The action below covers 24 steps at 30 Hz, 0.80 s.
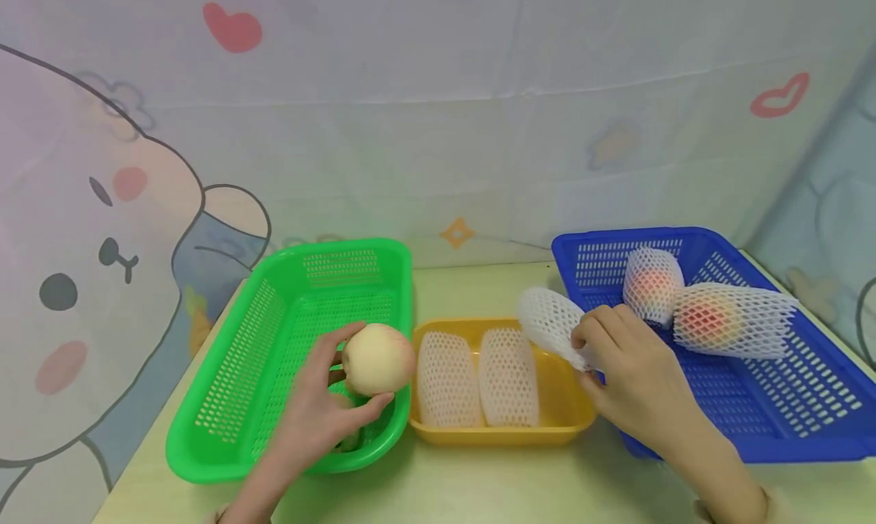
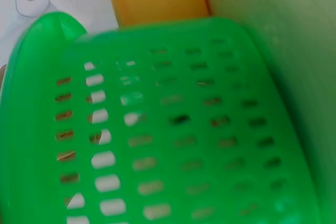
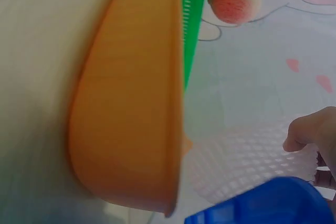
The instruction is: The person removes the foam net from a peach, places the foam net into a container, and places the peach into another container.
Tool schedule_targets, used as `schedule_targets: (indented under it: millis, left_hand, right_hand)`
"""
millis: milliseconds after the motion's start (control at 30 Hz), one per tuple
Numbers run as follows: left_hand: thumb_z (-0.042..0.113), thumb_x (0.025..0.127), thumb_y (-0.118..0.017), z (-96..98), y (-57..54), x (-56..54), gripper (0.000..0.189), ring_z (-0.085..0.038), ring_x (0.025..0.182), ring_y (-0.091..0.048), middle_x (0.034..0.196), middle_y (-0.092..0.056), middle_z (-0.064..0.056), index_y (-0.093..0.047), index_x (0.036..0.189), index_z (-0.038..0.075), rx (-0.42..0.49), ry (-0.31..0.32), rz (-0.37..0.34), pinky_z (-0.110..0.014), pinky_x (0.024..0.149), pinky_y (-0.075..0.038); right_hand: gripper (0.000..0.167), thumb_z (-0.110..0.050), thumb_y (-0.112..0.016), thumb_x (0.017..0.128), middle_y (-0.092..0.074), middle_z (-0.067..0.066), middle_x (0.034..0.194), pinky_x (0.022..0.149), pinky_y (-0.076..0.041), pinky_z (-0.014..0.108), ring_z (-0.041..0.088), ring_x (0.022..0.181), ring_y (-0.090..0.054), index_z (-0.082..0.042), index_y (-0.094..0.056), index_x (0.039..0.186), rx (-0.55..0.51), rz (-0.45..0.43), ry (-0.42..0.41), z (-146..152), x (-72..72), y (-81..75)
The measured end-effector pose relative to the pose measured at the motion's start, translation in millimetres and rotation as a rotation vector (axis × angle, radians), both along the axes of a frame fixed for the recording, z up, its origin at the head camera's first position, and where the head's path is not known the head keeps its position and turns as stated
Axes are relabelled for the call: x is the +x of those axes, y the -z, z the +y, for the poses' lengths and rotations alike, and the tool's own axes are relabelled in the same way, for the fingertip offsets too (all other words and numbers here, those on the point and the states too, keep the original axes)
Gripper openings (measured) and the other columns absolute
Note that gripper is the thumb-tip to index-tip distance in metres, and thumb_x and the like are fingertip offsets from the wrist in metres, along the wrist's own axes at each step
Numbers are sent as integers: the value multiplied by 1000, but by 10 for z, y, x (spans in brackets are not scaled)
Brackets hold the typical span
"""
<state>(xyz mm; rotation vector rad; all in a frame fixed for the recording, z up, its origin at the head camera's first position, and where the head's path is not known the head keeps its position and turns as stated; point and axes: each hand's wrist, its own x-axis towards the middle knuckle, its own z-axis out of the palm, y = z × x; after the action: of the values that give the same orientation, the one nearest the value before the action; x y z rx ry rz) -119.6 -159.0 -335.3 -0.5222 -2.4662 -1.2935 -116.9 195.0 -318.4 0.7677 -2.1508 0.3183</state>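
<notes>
In the head view my left hand (image 1: 304, 425) grips a pale yellow peach (image 1: 379, 359) above the near right corner of the green basket (image 1: 188, 425). The right wrist view shows that peach's pink side (image 3: 235, 2). My right hand (image 1: 643, 376) pinches one end of a white foam net sleeve (image 1: 550, 317), which hangs over the right part of the yellow tray (image 1: 493, 436). Two more foam net sleeves, a left one (image 1: 446, 379) and a right one (image 1: 509, 378), lie side by side in that tray. Under my left hand, another fruit (image 1: 349, 442) is mostly hidden in the green basket.
At the right stands a blue basket (image 1: 712, 402). Inside it are two peaches in foam nets, one farther back (image 1: 653, 287) and one lying sideways (image 1: 708, 322). A patterned curtain (image 1: 438, 128) hangs behind the pale table (image 1: 472, 486).
</notes>
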Motion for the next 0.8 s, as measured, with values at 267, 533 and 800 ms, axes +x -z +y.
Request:
schedule_targets:
  millis: [267,533,800]
  left_hand:
    - [12,68,-86,-148,16,-4,79,-15,97,-54,129,-51,-4,-46,136,16,-43,-117,8,-23,77,-53]
    - [17,72,-83,-333,1,31,79,-23,100,-56,130,-49,-11,-43,139,10,-83,-248,-60,-22,77,-51]
    - [27,78,-78,-637,-72,-6,80,-30,103,-52,135,-43,-20,-35,141,4,-181,-345,-209,-32,75,-49]
  right_hand:
    - [28,1,-64,61,-58,11,95,62,-39,36,28,81,-49,-3,-55,87,137,58,78,-110,-56,168]
    - [19,-6,-44,79,-60,15,101,61,-38,37,32,85,-52,1,-56,92,191,179,131,-211,-72,220]
    - [27,-1,-28,99,-60,12,98,63,-40,35,28,85,-54,-3,-55,91,271,266,196,-367,-66,296]
